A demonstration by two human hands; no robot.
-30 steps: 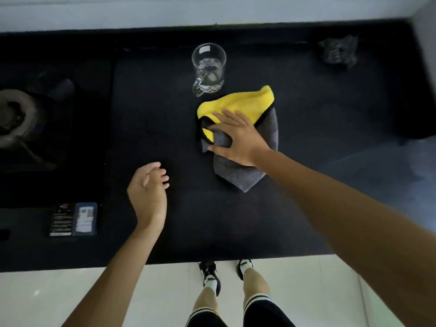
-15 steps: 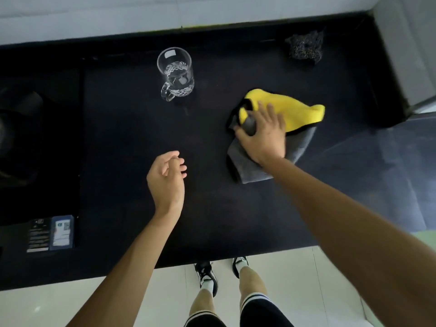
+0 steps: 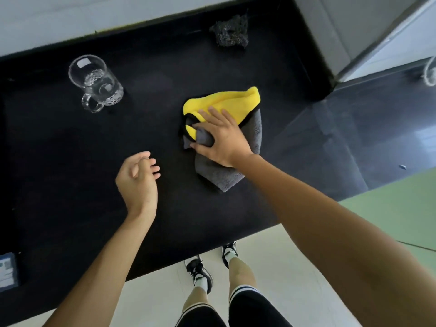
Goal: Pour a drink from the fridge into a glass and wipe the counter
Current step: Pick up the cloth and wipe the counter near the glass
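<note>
A yellow and grey cloth (image 3: 238, 101) lies crumpled on the black counter (image 3: 70, 173). My right hand (image 3: 220, 138) presses flat on the cloth, fingers spread over its folds and thumb hooked around a grey bunch. My left hand (image 3: 139, 179) hovers over the counter to the left of the cloth, loosely curled and holding nothing. A clear glass mug (image 3: 95, 82) with a little clear liquid stands at the back left, its handle toward me.
A dark crumpled scrubber (image 3: 230, 31) sits at the back of the counter by the wall. A grey wall corner (image 3: 330, 43) bounds the counter on the right. A blue packet (image 3: 8, 271) lies at the far left. The counter's front edge runs above my feet.
My right hand has slid the cloth from beside the mug toward the right of the counter. The view has swung right. My left hand stays hovering.
</note>
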